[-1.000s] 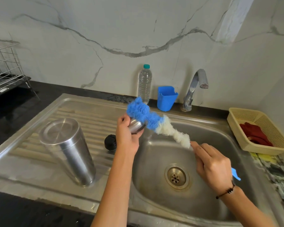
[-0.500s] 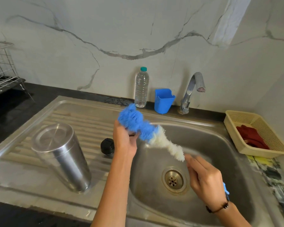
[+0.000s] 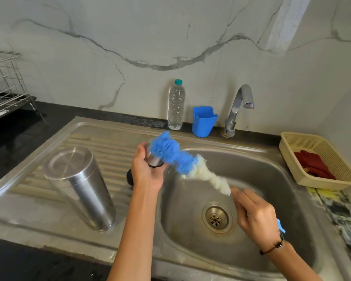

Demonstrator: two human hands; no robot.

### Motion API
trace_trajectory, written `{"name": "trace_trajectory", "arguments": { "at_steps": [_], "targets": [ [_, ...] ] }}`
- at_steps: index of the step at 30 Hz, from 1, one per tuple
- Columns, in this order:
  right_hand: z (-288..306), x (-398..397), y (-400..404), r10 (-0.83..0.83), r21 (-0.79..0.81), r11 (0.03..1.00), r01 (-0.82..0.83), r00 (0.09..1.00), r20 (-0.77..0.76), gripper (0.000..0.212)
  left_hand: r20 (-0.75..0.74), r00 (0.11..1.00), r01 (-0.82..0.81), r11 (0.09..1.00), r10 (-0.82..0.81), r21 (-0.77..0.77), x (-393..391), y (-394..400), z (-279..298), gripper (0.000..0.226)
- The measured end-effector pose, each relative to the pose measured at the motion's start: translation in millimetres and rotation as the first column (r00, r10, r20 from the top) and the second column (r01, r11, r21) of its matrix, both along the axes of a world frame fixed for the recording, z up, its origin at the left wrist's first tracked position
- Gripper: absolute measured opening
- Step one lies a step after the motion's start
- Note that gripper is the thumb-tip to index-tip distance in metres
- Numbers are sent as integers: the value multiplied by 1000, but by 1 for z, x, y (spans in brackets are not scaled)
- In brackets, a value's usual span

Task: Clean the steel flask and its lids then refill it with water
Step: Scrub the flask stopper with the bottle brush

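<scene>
Over the sink basin (image 3: 282,179), centre frame: left hand (image 3: 147,173) grips a steel lid (image 3: 153,159), turned toward the bottle brush (image 3: 182,161) so bristles reach it and drips likely fall in the basin. Right hand (image 3: 255,216) clenches the brush handle. Steel flask (image 3: 83,187) stands inverted on the drainboard, lower left, probably draining. Black cap (image 3: 129,177) sits behind the left wrist. Room is open rightward; tap (image 3: 238,106) stands well clear.

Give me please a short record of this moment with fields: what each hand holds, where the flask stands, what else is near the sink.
left hand: left hand grips a small steel lid
right hand: right hand holds the bottle brush by its handle
brush: blue bristle end is against the lid, above the sink
flask: steel flask stands upside down on the drainboard
black lid: black lid lies on the drainboard, partly hidden behind the left hand
tap: tap shows no water running
behind sink: water bottle, blue cup
</scene>
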State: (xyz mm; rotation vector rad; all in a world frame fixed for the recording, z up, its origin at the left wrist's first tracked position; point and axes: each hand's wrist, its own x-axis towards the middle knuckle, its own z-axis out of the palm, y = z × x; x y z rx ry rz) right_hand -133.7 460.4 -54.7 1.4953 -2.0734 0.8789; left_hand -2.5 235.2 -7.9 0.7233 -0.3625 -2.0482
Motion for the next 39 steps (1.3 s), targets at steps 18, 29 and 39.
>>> {"name": "trace_trajectory", "arguments": {
  "at_steps": [18,29,39],
  "targets": [
    [5,3,4,13,-74,997,-8,998,67,31,-158,987,14,999,-7,43,5,15,17,33],
    [-4,12,6,-10,-71,997,23,983,184,26,-127,976,170,982,-179,-77,11,26,19,45],
    [14,-14,-17,-116,-29,992,125,970,214,24,143,961,246,967,-235,-61,-4,20,10,40]
  ]
}}
